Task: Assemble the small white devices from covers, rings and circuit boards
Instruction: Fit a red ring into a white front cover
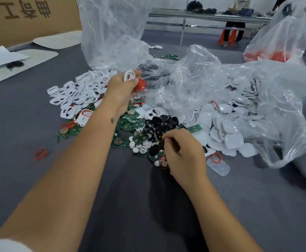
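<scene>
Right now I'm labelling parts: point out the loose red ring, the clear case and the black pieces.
Red ring (pixel 41 154), head view, its band.
Clear case (pixel 219 167), head view, middle.
Black pieces (pixel 159 122), head view, pile's centre.

We count two hands (pixel 123 88) — heaps of white covers (pixel 75 93), green circuit boards (pixel 130 120) and black pads (pixel 159 124) beyond counting — one loose red ring (pixel 41 154), one clear tray (pixel 218 167).

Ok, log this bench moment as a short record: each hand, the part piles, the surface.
left hand: raised over the piles, holding a white cover and something red
right hand: low, fingers curled at the black parts; what it grips is hidden
circuit boards: green heap between the hands
white covers: pile at left
plastic bags: clear, crumpled behind the piles
surface: grey table
</scene>
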Motion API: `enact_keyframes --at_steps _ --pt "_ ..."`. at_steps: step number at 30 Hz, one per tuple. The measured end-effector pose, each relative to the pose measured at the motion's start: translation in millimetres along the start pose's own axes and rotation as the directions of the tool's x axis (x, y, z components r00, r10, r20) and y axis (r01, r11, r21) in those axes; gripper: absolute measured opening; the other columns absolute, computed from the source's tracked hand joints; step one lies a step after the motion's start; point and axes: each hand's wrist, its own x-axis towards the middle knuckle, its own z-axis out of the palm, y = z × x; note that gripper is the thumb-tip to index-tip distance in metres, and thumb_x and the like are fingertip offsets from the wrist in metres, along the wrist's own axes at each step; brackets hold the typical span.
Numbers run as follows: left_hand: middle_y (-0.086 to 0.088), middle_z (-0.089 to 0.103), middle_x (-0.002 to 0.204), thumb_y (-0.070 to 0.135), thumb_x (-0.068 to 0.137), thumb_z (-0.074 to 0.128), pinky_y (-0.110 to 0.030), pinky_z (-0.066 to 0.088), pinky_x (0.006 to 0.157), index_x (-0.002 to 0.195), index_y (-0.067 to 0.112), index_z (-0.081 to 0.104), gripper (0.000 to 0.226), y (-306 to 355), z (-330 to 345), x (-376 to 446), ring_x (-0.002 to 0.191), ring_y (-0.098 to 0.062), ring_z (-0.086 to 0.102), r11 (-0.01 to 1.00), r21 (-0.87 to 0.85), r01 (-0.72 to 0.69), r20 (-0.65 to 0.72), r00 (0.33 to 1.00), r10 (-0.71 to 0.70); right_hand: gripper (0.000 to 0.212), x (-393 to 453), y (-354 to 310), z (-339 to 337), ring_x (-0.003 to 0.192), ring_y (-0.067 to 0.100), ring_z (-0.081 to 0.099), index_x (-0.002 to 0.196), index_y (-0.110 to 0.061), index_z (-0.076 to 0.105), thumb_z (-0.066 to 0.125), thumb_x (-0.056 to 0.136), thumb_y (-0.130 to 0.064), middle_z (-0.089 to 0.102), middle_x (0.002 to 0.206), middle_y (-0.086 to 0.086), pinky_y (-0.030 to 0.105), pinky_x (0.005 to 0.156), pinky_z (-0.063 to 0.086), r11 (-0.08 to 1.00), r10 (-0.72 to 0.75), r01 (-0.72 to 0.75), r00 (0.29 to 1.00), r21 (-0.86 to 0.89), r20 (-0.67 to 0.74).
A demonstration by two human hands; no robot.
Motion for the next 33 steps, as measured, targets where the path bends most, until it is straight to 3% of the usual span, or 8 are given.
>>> enact_keyframes --at_steps 2,4,9,15,19,25,29,33 --pt "-0.002 0.068 0.097 -0.005 0.096 0.051 -0.025 0.058 0.077 0.095 0.013 0.067 0.024 -6.8 8.1 -18.4 0.079 -0.008 0.07 0.998 -0.057 0.027 0.02 0.999 -0.025 0.015 0.3 -0.8 -0.4 0.072 0.013 0.051 0.084 -0.019 0.065 0.058 0.087 -0.006 0.056 0.08 -0.006 0.037 0.067 0.045 0.999 0.039 -0.039 0.999 0.004 -0.001" --pt "0.0 0.069 0.102 0.001 0.098 0.049 -0.026 0.055 0.086 0.105 0.014 0.067 0.023 -14.7 16.6 -31.6 0.088 -0.008 0.067 0.994 0.113 0.013 0.022 1.0 -0.016 0.015 0.0 -1.3 -1.3 0.074 0.011 0.051 0.085 -0.022 0.064 0.056 0.089 -0.01 0.055 0.082 -0.008 0.036 0.066 0.047 0.998 0.063 -0.063 0.998 -0.005 0.014" --pt "0.021 0.057 0.102 0.022 0.103 0.04 -0.004 0.035 0.064 0.112 0.023 0.065 0.026 -19.6 20.9 -53.0 0.083 0.012 0.048 0.903 0.414 -0.119 0.006 0.992 0.128 0.016 -1.6 0.9 -4.6 0.082 0.002 0.05 0.089 -0.025 0.065 0.053 0.09 -0.014 0.054 0.086 -0.012 0.021 0.068 0.042 0.995 0.103 -0.103 0.994 0.007 -0.027" --pt "-0.002 0.057 0.09 0.032 0.101 0.048 -0.033 0.038 0.064 0.103 0.011 0.05 0.021 -27.6 17.8 -62.9 0.074 -0.015 0.049 0.708 0.686 -0.17 0.125 0.985 0.116 0.02 -1.6 2.2 -5.5 0.085 0.002 0.051 0.086 -0.027 0.064 0.051 0.088 -0.013 0.057 0.086 -0.012 0.012 0.068 0.039 0.978 0.194 -0.188 0.979 0.096 -0.065" --pt "0.005 0.061 0.098 0.012 0.089 0.065 -0.029 0.044 0.069 0.094 0.015 0.048 0.018 -34.8 12.8 -57.0 0.091 -0.017 0.061 0.58 0.782 -0.229 0.194 0.973 0.123 0.022 -1.3 1.6 -6.5 0.084 0.001 0.051 0.083 -0.031 0.063 0.05 0.087 -0.013 0.057 0.085 -0.013 0.018 0.069 0.04 0.965 0.227 -0.215 0.972 0.153 -0.064" --pt "0.009 0.066 0.079 0.002 0.082 0.066 -0.034 0.055 0.07 0.067 0.025 0.045 0.034 -28.5 9.9 -55.8 0.085 -0.012 0.068 0.68 0.696 -0.233 0.08 0.965 0.25 0.023 -0.1 2.8 -6.7 0.082 0.0 0.051 0.083 -0.036 0.061 0.05 0.089 -0.016 0.055 0.082 -0.016 0.022 0.069 0.043 0.963 0.231 -0.223 0.972 0.148 -0.037" --pt "0.007 0.066 0.08 0.005 0.086 0.066 -0.012 0.045 0.058 0.071 0.016 0.05 0.024 -16.2 16.5 -65.3 0.081 0.005 0.066 0.756 0.606 -0.248 -0.016 0.946 0.323 0.027 1.5 3.5 -6.3 0.086 -0.002 0.051 0.079 -0.04 0.058 0.05 0.089 -0.016 0.057 0.086 -0.015 0.012 0.07 0.039 0.967 0.214 -0.204 0.976 0.152 -0.049" --pt "0.001 0.074 0.08 0.01 0.085 0.071 -0.025 0.054 0.07 0.074 0.018 0.049 0.026 -14.1 37.6 -95.7 0.081 -0.009 0.071 0.938 0.312 -0.153 -0.067 0.981 0.183 0.017 1.1 2.8 -6.5 0.087 0.0 0.055 0.094 -0.03 0.064 0.052 0.092 -0.018 0.061 0.091 -0.014 0.016 0.076 0.043 0.961 0.209 -0.18 0.97 0.209 -0.123"
